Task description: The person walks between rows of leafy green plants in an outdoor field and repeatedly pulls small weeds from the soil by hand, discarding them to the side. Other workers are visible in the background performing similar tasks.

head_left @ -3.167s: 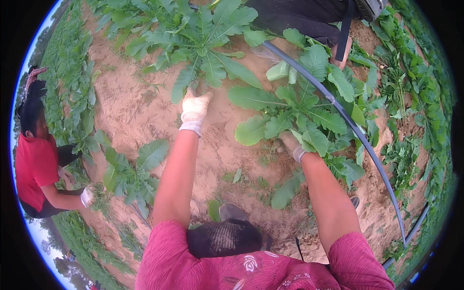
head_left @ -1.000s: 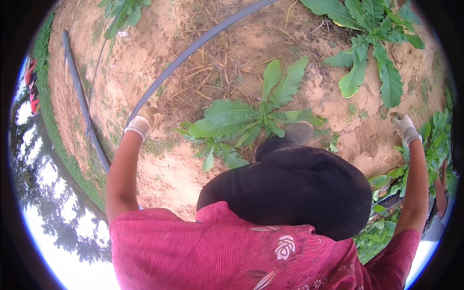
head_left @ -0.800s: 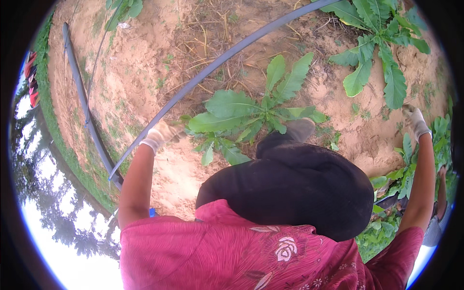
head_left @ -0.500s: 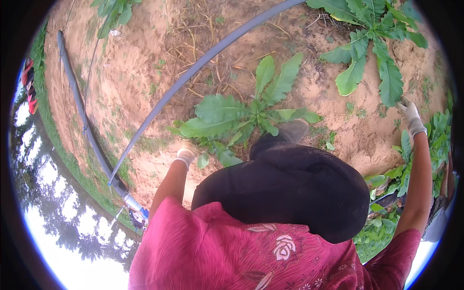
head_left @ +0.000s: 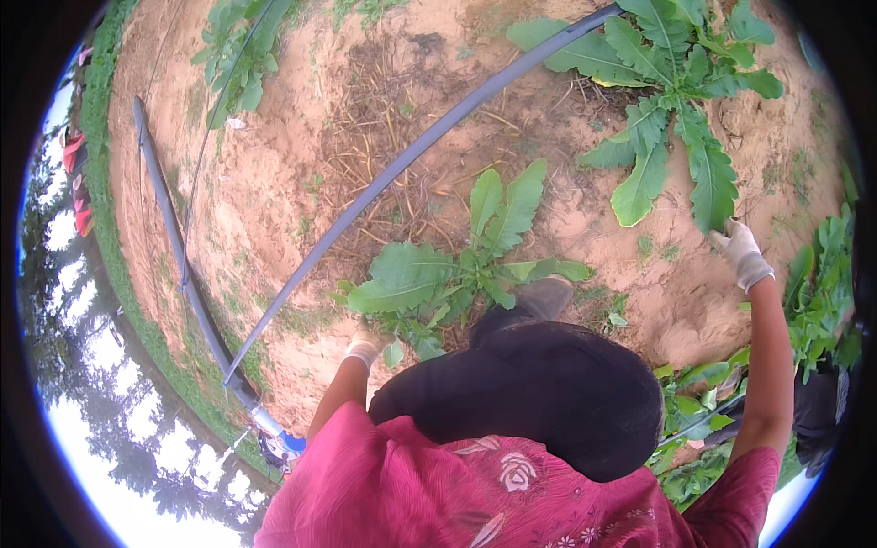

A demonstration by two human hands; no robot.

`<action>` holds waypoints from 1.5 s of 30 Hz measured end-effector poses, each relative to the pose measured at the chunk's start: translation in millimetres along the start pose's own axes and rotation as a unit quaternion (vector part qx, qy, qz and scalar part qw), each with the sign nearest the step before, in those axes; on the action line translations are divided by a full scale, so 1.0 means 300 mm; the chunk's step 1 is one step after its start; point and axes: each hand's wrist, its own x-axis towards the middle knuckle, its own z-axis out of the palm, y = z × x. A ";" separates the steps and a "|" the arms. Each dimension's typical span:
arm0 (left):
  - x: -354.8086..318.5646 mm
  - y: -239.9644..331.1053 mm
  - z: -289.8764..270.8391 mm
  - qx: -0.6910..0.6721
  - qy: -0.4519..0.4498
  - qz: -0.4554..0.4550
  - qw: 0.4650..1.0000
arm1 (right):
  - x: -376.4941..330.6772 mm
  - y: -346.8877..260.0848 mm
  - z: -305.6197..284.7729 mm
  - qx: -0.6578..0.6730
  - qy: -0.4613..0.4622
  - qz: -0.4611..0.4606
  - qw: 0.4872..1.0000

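Looking half closed, the right hand (head_left: 742,256) is at a leaf tip (head_left: 711,217) of the big plant (head_left: 670,93), right of the small plant (head_left: 473,263); I can't tell if it grips. Left of the small plant, the left hand (head_left: 363,346) is too hidden to tell.

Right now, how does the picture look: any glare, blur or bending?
Head view: the sky at lower left is blown out to white; light on the soil is soft, without hard shadows; the leafy plant at upper right looks fairly sharp, the distant trees softer; the fisheye lens bows the scene inside a dark round border.
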 end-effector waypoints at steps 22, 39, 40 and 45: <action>-0.778 1.796 -0.180 0.070 -0.039 0.642 0.763 | -0.487 0.137 0.380 -0.022 0.269 0.119 0.955; -0.706 2.183 0.679 0.608 0.100 0.738 0.276 | -0.435 0.518 0.293 0.067 0.353 0.391 0.847; -0.700 2.214 0.686 0.520 0.058 0.737 0.429 | -0.423 0.519 0.301 0.072 0.396 0.379 0.833; -0.675 2.342 0.830 0.603 0.150 0.716 0.319 | -0.412 0.524 0.328 0.041 0.447 0.356 0.819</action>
